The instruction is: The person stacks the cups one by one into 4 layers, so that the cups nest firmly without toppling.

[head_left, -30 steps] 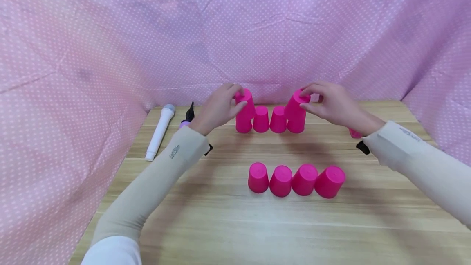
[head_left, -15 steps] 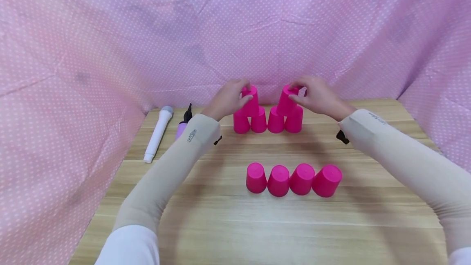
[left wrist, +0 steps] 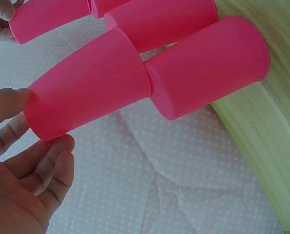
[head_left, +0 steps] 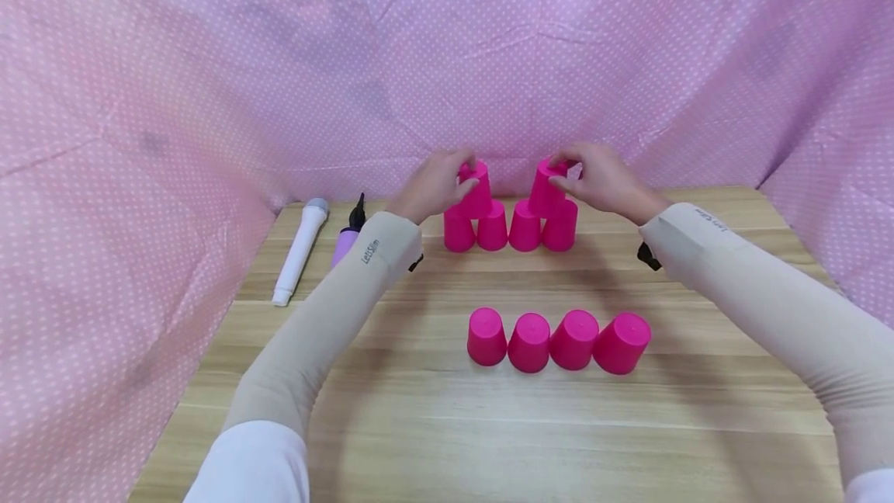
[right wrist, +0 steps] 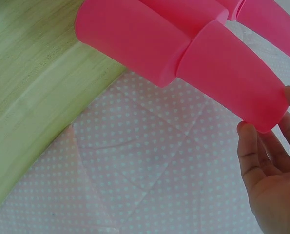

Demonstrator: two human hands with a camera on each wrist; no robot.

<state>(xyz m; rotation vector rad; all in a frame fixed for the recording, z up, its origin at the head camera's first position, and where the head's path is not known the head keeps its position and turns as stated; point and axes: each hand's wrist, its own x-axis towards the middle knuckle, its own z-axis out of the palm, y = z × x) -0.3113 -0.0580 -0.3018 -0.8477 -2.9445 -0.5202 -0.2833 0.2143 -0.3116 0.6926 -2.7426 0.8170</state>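
Note:
At the back of the table, several pink cups stand upside down in a row. My left hand (head_left: 434, 186) pinches the base of an upper pink cup (left wrist: 86, 83), which sits across the left pair, over the lower cup (left wrist: 208, 66). My right hand (head_left: 602, 181) pinches another upper cup (right wrist: 232, 75) in the same way, on the right pair, where a lower cup (right wrist: 135, 41) shows beneath its rim. Thumb and fingertips are at the narrow end of each upper cup. Between the two pairs a narrow gap shows in the head view.
Nearer me, another row of upside-down pink cups (head_left: 528, 344) stands on the wooden table (head_left: 447, 441). A white microphone-like stick (head_left: 299, 254) and a purple item with a black tip (head_left: 345, 243) lie at left. Polka-dot cloth (head_left: 447, 60) hangs behind.
Both hands have moved inward with their cups, from over the outer lower cups to across each pair. During the last half second they have hardly moved.

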